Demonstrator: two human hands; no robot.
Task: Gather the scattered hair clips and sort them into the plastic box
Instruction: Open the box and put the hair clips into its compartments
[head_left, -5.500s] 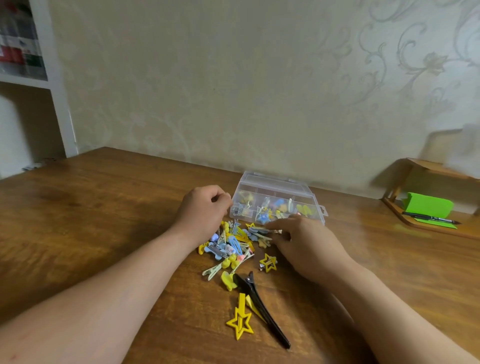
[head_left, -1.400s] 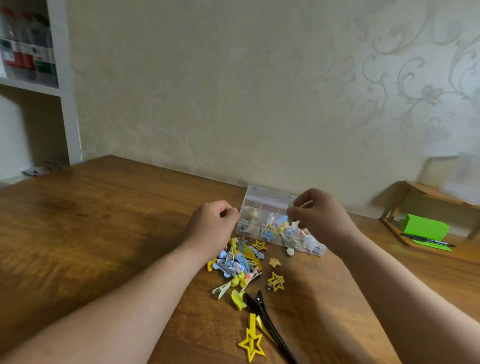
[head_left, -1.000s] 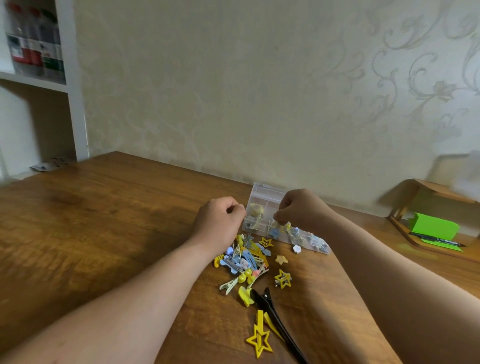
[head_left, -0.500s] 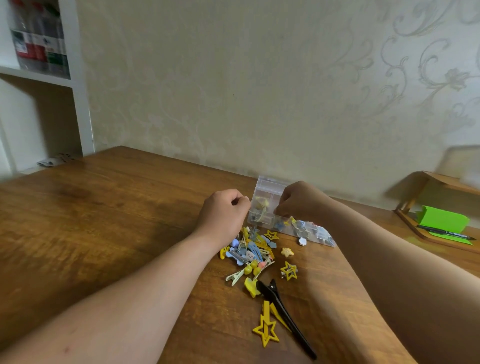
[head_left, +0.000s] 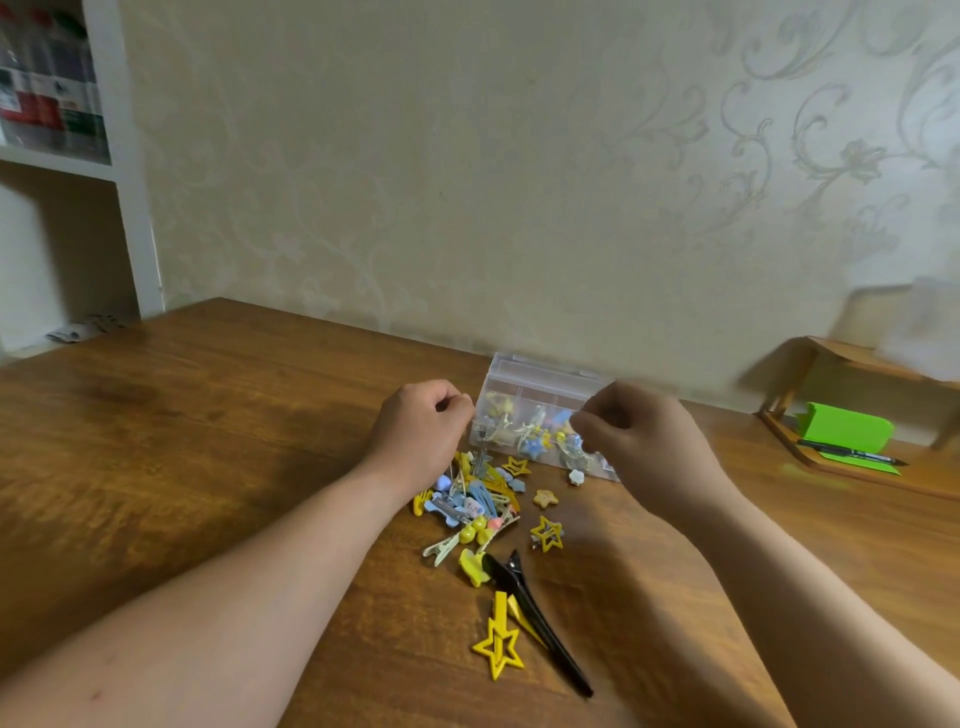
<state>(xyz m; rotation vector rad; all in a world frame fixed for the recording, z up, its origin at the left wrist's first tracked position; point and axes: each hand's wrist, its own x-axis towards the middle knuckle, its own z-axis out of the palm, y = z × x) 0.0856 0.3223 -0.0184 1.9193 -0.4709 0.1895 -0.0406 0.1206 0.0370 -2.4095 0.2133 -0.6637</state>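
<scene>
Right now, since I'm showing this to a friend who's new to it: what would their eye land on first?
The bright heap of yellow and blue clips on the table, in front of the clear box by the wall. Both hands are at the box, fingers curled: left hand at its left end, right hand before its right part. Nearer the camera lie a long black clip and a star clip.

Wooden table (head_left: 208, 441): plastic box (head_left: 530, 382) near wall, hair clips (head_left: 467, 504) heaped before it, long black clip (head_left: 540, 623), perhaps wooden rack (head_left: 852, 470) right.
</scene>
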